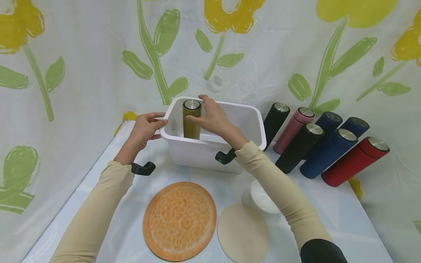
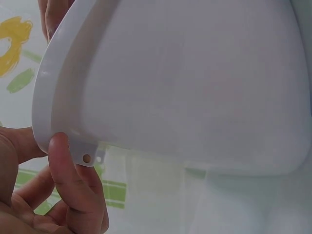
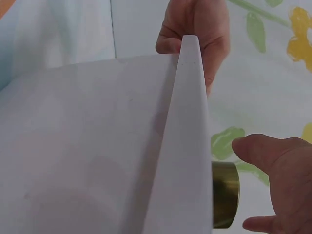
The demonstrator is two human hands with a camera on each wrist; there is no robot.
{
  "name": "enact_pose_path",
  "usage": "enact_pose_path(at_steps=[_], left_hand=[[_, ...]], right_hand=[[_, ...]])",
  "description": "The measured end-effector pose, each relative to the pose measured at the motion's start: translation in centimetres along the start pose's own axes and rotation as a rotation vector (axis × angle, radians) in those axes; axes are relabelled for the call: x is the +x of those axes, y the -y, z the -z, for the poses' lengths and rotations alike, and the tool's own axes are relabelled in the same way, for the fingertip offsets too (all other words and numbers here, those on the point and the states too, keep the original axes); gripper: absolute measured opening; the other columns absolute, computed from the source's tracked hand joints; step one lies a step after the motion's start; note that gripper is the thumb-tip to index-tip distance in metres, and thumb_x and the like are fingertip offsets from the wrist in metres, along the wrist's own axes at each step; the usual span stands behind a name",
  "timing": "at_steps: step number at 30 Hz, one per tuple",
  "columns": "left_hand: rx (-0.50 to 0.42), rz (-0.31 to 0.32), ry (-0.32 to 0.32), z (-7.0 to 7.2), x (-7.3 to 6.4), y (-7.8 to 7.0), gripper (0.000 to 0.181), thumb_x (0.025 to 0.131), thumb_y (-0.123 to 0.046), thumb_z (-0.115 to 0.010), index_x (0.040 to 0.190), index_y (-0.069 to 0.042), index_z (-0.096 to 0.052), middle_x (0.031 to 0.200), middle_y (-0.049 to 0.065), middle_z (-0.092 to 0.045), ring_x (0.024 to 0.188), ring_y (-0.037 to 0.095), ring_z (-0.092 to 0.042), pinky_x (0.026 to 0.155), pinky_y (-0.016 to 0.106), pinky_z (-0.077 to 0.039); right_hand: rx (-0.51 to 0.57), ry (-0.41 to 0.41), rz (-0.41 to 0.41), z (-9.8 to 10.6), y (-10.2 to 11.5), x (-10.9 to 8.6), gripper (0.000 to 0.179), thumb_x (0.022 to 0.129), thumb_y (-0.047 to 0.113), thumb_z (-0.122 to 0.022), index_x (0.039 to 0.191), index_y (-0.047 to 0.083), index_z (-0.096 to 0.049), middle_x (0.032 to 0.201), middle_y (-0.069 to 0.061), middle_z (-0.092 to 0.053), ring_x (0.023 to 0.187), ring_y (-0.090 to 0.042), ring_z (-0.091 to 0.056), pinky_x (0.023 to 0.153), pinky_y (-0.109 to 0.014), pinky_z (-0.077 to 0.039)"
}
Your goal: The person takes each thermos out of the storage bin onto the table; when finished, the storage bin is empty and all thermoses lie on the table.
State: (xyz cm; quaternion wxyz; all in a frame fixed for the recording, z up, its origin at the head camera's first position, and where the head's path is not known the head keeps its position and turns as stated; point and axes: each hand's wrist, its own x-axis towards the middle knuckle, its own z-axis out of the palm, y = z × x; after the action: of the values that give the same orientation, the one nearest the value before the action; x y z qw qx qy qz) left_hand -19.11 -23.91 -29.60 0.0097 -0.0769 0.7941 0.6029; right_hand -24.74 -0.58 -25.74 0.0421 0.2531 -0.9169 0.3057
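Observation:
A white plastic bin [image 1: 204, 151] stands at the back of the table, and a gold thermos bottle [image 1: 192, 122] with a silver-topped lid is upright inside its left end. My left hand [image 1: 144, 129] pinches the bin's left rim between thumb and fingers; the left wrist view shows the fingertips [image 2: 60, 146] against the rim by a small holed tab. My right hand [image 1: 215, 116] reaches over the front rim beside the gold bottle, thumb and fingers spread. In the right wrist view, a gap shows between this hand [image 3: 292, 180] and the bottle [image 3: 225, 195]. The bottle's lower part is hidden by the bin wall.
Right of the bin, several thermos bottles stand close together: black [image 1: 299, 148], pink [image 1: 294, 130], blue [image 1: 329, 153] and red [image 1: 355, 162]. Nearer lie a round orange-brown mat [image 1: 179, 221], a beige disc [image 1: 243, 233] and a white bowl [image 1: 263, 197], partly under the right sleeve. A flowered curtain hangs behind.

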Motion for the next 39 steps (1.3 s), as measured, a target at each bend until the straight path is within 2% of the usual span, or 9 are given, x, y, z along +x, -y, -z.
enact_pose_path(at_steps=[10, 14, 17, 22, 26, 35, 39], left_hand=[[0.001, -0.009, -0.005, -0.1, -0.2, 0.1, 0.049, 0.099, -0.024, -0.064, 0.145, -0.009, -0.053, 0.133, 0.019, -0.058, 0.117, 0.034, -0.059, 0.075, 0.029, -0.058], [0.000, -0.009, 0.000, -0.2, -0.2, 0.2, 0.050, 0.099, -0.024, -0.065, 0.146, -0.009, -0.053, 0.134, 0.019, -0.058, 0.118, 0.034, -0.059, 0.075, 0.028, -0.058], [-0.004, -0.006, -0.005, -0.2, -0.1, 0.2, 0.050, 0.099, -0.024, -0.065, 0.145, -0.010, -0.053, 0.134, 0.018, -0.058, 0.118, 0.034, -0.059, 0.075, 0.029, -0.058], [-0.003, 0.000, -0.022, -0.4, 0.1, 0.2, 0.048, 0.099, -0.025, -0.065, 0.144, -0.011, -0.055, 0.134, 0.017, -0.058, 0.117, 0.034, -0.059, 0.077, 0.032, -0.059], [0.006, 0.003, -0.012, -0.3, 0.1, 0.3, 0.049, 0.099, -0.025, -0.065, 0.145, -0.011, -0.053, 0.135, 0.017, -0.058, 0.118, 0.034, -0.059, 0.078, 0.032, -0.059], [0.009, -0.003, -0.002, -0.4, -0.1, 0.4, 0.051, 0.099, -0.026, -0.065, 0.146, -0.010, -0.053, 0.136, 0.018, -0.057, 0.117, 0.033, -0.059, 0.080, 0.034, -0.058], [0.023, -0.016, -0.008, -0.1, -0.1, 0.4, 0.051, 0.099, -0.027, -0.064, 0.146, -0.011, -0.052, 0.136, 0.019, -0.057, 0.116, 0.032, -0.060, 0.080, 0.033, -0.058]], right_hand=[[-0.006, 0.085, -0.027, -1.4, 0.4, 1.5, 0.095, 0.087, 0.044, -0.076, 0.156, 0.005, -0.023, 0.146, -0.021, -0.043, 0.130, -0.034, -0.046, 0.108, -0.043, -0.039], [-0.012, 0.104, -0.023, -1.8, 0.2, 1.9, 0.092, 0.088, 0.040, -0.075, 0.156, 0.004, -0.025, 0.145, -0.021, -0.045, 0.131, -0.033, -0.046, 0.109, -0.040, -0.039], [-0.008, 0.105, 0.013, -1.9, 0.0, 2.0, 0.084, 0.090, 0.032, -0.075, 0.153, 0.002, -0.029, 0.140, -0.019, -0.050, 0.128, -0.031, -0.049, 0.107, -0.037, -0.041], [0.034, 0.070, 0.079, -1.8, -0.2, 1.7, 0.069, 0.089, 0.020, -0.076, 0.144, 0.000, -0.040, 0.127, -0.014, -0.061, 0.115, -0.026, -0.058, 0.098, -0.030, -0.046], [0.060, 0.038, 0.116, -1.7, -0.5, 1.1, 0.065, 0.088, 0.018, -0.078, 0.139, 0.000, -0.044, 0.121, -0.013, -0.062, 0.109, -0.024, -0.060, 0.093, -0.029, -0.048], [0.109, -0.087, 0.166, -0.9, 0.0, -1.2, 0.068, 0.086, 0.017, -0.080, 0.141, 0.002, -0.044, 0.127, -0.012, -0.061, 0.113, -0.024, -0.060, 0.095, -0.030, -0.048], [0.150, -0.161, 0.252, 0.2, 0.5, -2.4, 0.067, 0.083, 0.013, -0.082, 0.139, 0.000, -0.046, 0.126, -0.013, -0.061, 0.113, -0.024, -0.060, 0.095, -0.030, -0.048]])
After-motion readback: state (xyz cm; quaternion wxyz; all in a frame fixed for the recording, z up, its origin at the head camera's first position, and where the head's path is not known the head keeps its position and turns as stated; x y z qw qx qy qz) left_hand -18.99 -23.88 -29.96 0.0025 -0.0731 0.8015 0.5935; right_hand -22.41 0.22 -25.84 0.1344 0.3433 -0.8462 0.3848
